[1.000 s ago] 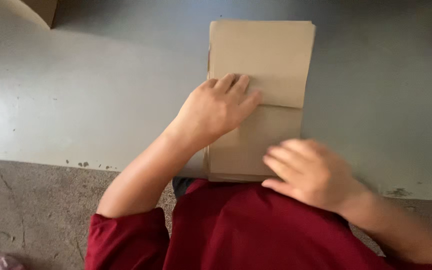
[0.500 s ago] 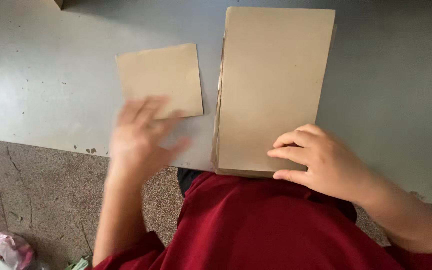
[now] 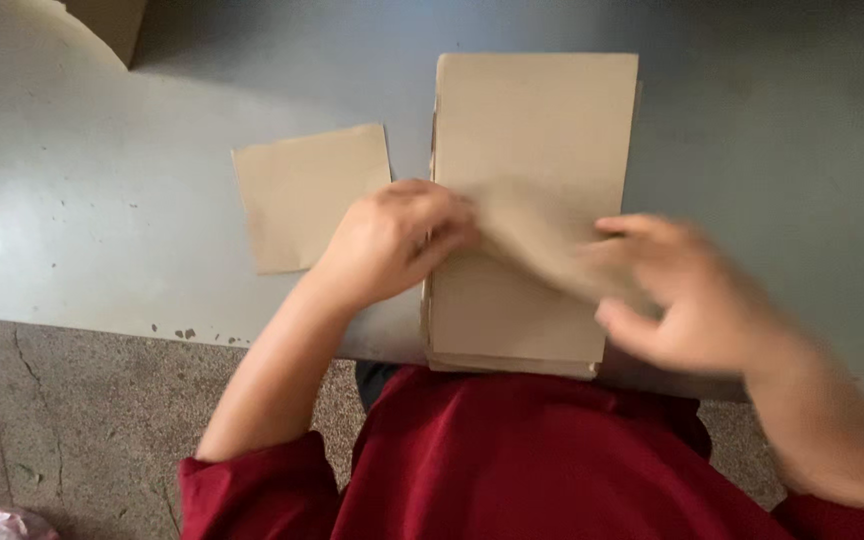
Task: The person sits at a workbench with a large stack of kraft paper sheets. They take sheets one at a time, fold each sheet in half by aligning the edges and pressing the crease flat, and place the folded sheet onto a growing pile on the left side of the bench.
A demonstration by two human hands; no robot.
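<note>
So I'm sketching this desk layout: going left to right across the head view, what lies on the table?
Small brown sheet → left hand → tall brown paper stack → right hand, all on the grey table.

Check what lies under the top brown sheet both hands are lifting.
Under the raised top sheet sits a stack of brown sheets on the grey table. The left hand and right hand cover part of it; the sheet count is unreadable.
</note>
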